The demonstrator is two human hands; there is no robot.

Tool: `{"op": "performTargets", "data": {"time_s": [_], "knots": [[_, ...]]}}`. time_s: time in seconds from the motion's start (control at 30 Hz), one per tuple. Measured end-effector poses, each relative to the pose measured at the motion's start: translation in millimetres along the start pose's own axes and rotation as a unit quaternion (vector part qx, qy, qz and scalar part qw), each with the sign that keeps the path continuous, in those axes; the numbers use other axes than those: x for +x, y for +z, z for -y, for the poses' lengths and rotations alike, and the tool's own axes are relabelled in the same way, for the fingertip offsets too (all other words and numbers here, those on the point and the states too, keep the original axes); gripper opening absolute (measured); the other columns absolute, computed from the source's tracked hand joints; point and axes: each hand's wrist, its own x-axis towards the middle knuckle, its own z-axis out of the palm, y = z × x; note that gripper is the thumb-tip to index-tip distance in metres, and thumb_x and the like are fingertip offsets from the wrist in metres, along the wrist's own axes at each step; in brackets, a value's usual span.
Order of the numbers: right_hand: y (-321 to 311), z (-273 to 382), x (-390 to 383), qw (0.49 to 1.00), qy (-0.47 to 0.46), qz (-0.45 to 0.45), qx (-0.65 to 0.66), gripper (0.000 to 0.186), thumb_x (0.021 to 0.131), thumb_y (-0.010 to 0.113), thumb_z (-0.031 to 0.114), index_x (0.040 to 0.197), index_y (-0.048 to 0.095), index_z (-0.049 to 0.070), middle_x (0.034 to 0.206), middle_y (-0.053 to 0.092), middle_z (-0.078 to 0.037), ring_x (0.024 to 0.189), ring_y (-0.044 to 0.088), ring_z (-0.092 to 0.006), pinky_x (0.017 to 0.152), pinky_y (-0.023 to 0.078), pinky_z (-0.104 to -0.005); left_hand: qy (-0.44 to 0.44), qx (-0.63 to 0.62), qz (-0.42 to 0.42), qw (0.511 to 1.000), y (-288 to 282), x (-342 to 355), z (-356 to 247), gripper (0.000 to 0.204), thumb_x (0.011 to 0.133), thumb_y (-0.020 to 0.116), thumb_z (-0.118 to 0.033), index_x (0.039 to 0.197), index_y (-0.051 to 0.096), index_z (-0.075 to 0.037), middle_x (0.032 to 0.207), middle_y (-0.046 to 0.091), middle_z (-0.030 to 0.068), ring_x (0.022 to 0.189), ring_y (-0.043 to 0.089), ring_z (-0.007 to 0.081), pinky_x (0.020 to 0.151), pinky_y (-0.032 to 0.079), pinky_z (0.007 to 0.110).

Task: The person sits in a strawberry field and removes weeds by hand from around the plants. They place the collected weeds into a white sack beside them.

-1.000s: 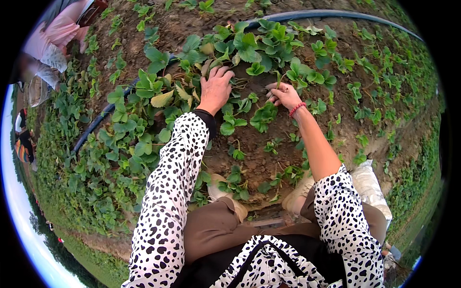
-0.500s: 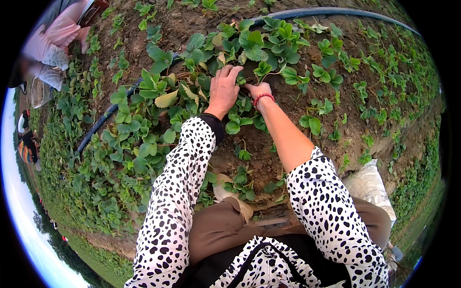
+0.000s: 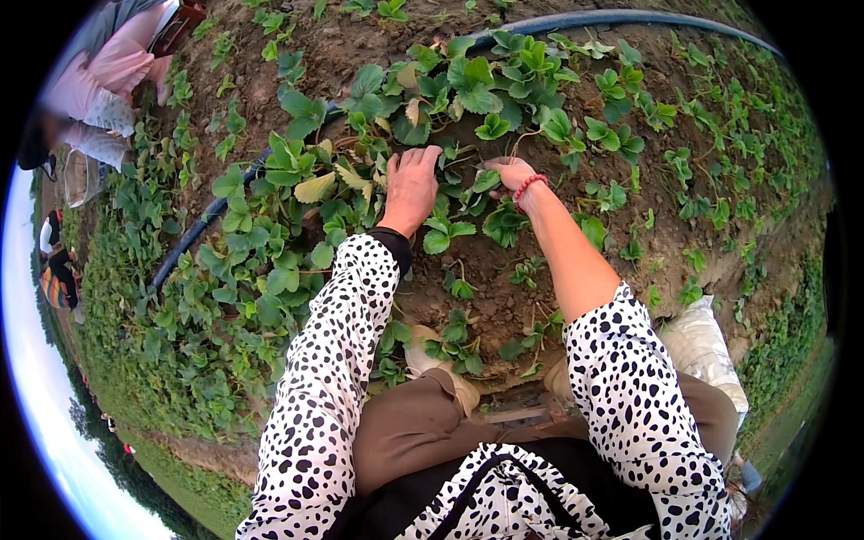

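Low strawberry plants (image 3: 468, 81) with toothed green leaves grow in brown soil in front of me. My right hand (image 3: 511, 174), a red beaded bracelet at its wrist, is pinched on a thin reddish strawberry runner (image 3: 522, 139) that arches up to a leafy young plant at its right. A green leaf (image 3: 486, 181) shows beside those fingers. My left hand (image 3: 412, 187) hovers over the plants to the left, its fingers slightly bent and apart. Nothing shows in its grasp, though leaves lie close around the fingertips.
A dark hose (image 3: 193, 236) runs through the plants on the left, and it shows again along the top (image 3: 621, 20). A white sack (image 3: 706, 351) stands by my right knee. Another person (image 3: 103, 81) in pink bends over at the upper left, near a pale bag (image 3: 83, 177).
My right hand has moved right and slightly down, away from the left, with the runner in its fingers. My left hand has drawn back a little toward me.
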Motion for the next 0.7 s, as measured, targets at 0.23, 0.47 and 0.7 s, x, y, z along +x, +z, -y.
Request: {"op": "performTargets", "data": {"time_s": [0.23, 0.47, 0.7], "knots": [[-41.9, 1.3, 14.0, 0.934, -0.208, -0.049, -0.287, 0.021, 0.083, 0.060, 0.017, 0.095, 0.066, 0.001, 0.083, 0.067, -0.010, 0.075, 0.062, -0.0189, 0.072, 0.047, -0.0309, 0.014, 0.008, 0.004, 1.000, 7.0, 4.0, 1.4, 0.034, 0.075, 0.054, -0.004, 0.109, 0.052, -0.008, 0.105, 0.057, 0.0100, 0.110, 0.048, 0.0275, 0.097, 0.032, 0.048], [-70.4, -1.6, -30.0, 0.987, -0.110, 0.048, 0.103, 0.013, 0.085, 0.063, 0.019, 0.096, 0.066, 0.013, 0.084, 0.068, 0.001, 0.076, 0.064, -0.0077, 0.056, 0.050, -0.0242, -0.005, -0.005, 0.003, 1.000, 10.3, 2.1, 2.2, 0.036, 0.073, 0.055, -0.007, 0.109, 0.056, -0.004, 0.106, 0.057, 0.0112, 0.111, 0.046, 0.0294, 0.099, 0.028, 0.054], [-9.9, 3.0, -33.4, 0.995, -0.034, -0.018, -0.090, 0.013, 0.085, 0.062, 0.020, 0.091, 0.064, 0.009, 0.067, 0.062, 0.003, 0.055, 0.057, -0.0078, 0.048, 0.049, -0.0239, -0.066, -0.006, 0.062, 0.996, 17.6, 15.2, -5.2, 0.027, 0.072, 0.052, -0.015, 0.094, 0.059, 0.000, 0.098, 0.059, 0.0127, 0.107, 0.046, 0.0321, 0.101, 0.022, 0.058]]}}
